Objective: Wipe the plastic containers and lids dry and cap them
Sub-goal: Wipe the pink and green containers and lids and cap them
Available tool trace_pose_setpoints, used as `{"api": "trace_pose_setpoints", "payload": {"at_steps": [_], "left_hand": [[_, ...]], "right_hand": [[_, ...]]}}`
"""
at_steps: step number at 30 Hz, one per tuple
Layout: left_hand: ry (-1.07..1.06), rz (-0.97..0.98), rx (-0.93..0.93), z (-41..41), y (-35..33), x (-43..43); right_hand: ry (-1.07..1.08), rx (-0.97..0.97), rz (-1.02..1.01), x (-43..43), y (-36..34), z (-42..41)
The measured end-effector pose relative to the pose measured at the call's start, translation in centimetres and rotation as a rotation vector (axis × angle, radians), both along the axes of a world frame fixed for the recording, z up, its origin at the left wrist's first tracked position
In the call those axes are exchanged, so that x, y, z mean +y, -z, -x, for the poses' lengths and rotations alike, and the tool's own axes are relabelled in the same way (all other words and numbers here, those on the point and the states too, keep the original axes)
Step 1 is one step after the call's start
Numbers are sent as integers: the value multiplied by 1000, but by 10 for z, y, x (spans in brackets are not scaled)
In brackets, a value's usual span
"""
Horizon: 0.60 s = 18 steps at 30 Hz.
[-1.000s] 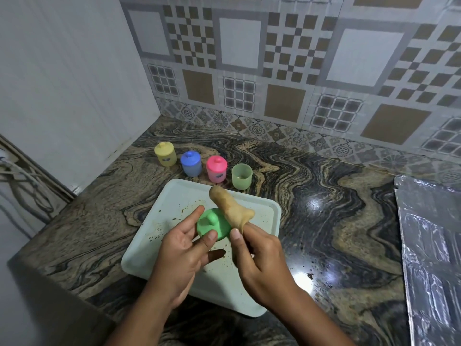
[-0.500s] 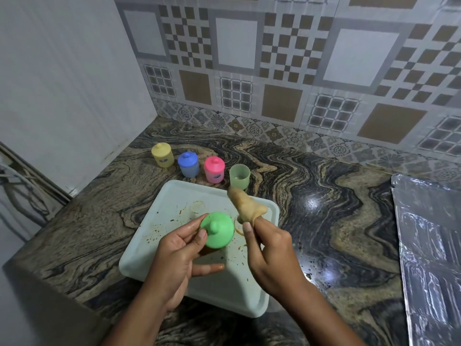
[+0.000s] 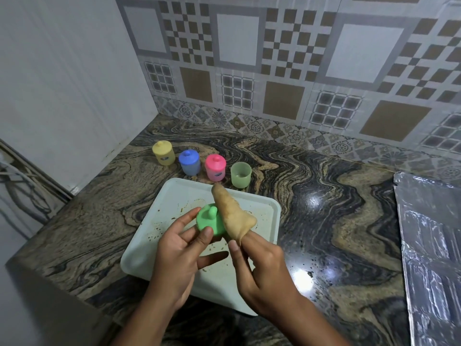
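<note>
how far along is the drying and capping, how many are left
Done: the yellow container, blue container and pink container stand capped. In hand: the left hand holds the green lid over the tray; the right hand holds the cloth at its edge. Left: cap the open green container beside the pink one.

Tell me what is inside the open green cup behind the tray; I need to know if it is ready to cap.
The green cup has no lid and looks empty: only its pale bottom shows. Its front wall hides the near inside; wetness cannot be told.
</note>
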<state>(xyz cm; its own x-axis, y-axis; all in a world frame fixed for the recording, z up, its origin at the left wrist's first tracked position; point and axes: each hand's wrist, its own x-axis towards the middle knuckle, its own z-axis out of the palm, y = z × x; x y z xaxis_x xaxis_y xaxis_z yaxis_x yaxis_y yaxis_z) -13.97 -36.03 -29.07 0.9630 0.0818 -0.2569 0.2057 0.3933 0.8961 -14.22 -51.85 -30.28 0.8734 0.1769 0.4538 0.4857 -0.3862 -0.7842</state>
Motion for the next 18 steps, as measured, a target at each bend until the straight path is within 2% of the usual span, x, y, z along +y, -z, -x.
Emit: {"api": "trace_pose_setpoints", "payload": {"at_steps": [4, 7, 10, 16, 18], "left_hand": [[40, -17, -26, 0, -2, 6], [95, -51, -40, 1, -4, 8], [90, -77, -38, 2, -8, 6], [90, -67, -60, 1, -16, 3], [113, -66, -65, 2, -18, 3]], "right_hand": [[2, -97, 47, -6, 0, -6], [70, -71, 93, -12, 1, -18], [144, -13, 32, -16, -7, -23], [-39, 69, -81, -12, -18, -6], [-34, 68, -90, -10, -17, -5]]}}
